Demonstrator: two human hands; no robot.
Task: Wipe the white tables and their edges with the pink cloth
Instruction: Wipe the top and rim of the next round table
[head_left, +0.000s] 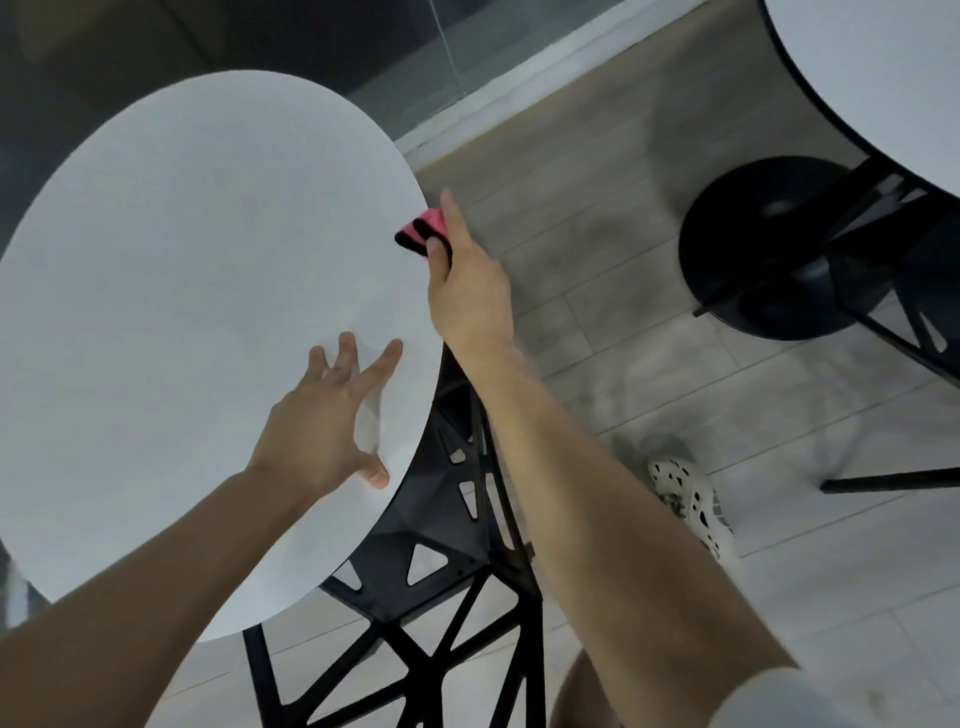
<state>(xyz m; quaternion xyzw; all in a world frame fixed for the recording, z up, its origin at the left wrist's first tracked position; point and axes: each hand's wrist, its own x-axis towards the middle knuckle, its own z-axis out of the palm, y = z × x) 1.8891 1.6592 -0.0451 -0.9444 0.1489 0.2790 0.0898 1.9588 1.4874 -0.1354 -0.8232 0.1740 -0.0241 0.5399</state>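
A round white table (171, 291) fills the left half of the head view. My right hand (465, 280) grips the folded pink cloth (427, 231) against the table's right edge, with the forefinger stretched out above the cloth. Part of the cloth is hidden behind my fingers. My left hand (324, 421) rests on the tabletop near its right rim, fingers spread and straight. A second white table (872, 78) shows at the top right corner.
A black lattice chair (441, 561) stands under the near table's right side. A black round table base (769, 244) and another black chair frame (904, 270) sit below the second table. My white perforated shoe (691, 499) is on the grey plank floor.
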